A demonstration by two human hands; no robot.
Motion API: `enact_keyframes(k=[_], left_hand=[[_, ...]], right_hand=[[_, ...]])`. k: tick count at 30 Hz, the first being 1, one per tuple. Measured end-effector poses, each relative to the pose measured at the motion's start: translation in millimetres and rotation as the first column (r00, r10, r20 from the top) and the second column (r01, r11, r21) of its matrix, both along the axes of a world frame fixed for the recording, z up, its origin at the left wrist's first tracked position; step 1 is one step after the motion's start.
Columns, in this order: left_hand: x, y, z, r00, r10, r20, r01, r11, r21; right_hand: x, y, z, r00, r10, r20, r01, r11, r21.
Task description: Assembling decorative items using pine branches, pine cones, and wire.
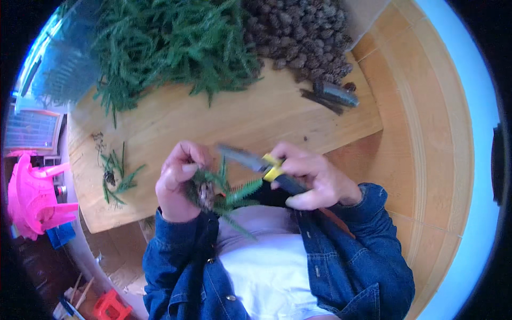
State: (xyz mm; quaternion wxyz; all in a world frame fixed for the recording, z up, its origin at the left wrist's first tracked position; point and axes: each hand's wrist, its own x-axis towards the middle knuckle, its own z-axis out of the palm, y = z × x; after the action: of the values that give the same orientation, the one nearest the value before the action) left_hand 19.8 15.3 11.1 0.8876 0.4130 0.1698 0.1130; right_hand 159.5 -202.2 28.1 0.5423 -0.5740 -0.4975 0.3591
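1 view: head cam, L unit of a side-by-side pair, worn on the head. Faces down, upright, unmirrored. Close range: L hand (184, 173) + R hand (317, 178) mid-frame, wearer's white shirt (272, 272) btm ctr, tabletop (224, 117) beyond, twd top. Fisheye, v. wide: approx circular pic, black corners, pink plastic stool (34, 200) far L, tan tiles (434, 160) bowing far R.

Spiky green sprigs (245, 190): fanning round a blurred brown clump (206, 195), at the wooden table's (250, 114) near edge
Grey-bladed, yellow-and-black-handled tool (273, 173): aslant, just beside
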Motion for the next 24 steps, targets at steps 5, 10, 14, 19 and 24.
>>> enact_keyframes(k=[5, 10, 14, 19, 24], left_hand=[[14, 2, 6, 0.997, 0.082, 0.007, -0.083, 0.988, 0.129], [17, 0, 5, 0.989, 0.149, -0.018, -0.14, 0.959, 0.247], [12, -2, 7, 0.988, 0.142, -0.053, -0.123, 0.957, 0.264], [11, -3, 3, 0.986, 0.149, -0.076, -0.116, 0.937, 0.33], [5, -2, 0, 0.987, 0.157, -0.044, -0.141, 0.957, 0.254]], right_hand=[[6, -30, -2, 0.882, -0.47, -0.027, 0.464, 0.877, -0.12], [15, -70, -11, 0.597, -0.8, -0.061, 0.769, 0.592, -0.241], [39, -103, -17, 0.425, -0.874, 0.235, 0.899, 0.378, -0.221], [72, -129, -27, 0.117, -0.507, 0.854, 0.963, 0.267, 0.027], [97, -125, -36, 0.097, -0.459, 0.883, 0.964, 0.265, 0.032]])
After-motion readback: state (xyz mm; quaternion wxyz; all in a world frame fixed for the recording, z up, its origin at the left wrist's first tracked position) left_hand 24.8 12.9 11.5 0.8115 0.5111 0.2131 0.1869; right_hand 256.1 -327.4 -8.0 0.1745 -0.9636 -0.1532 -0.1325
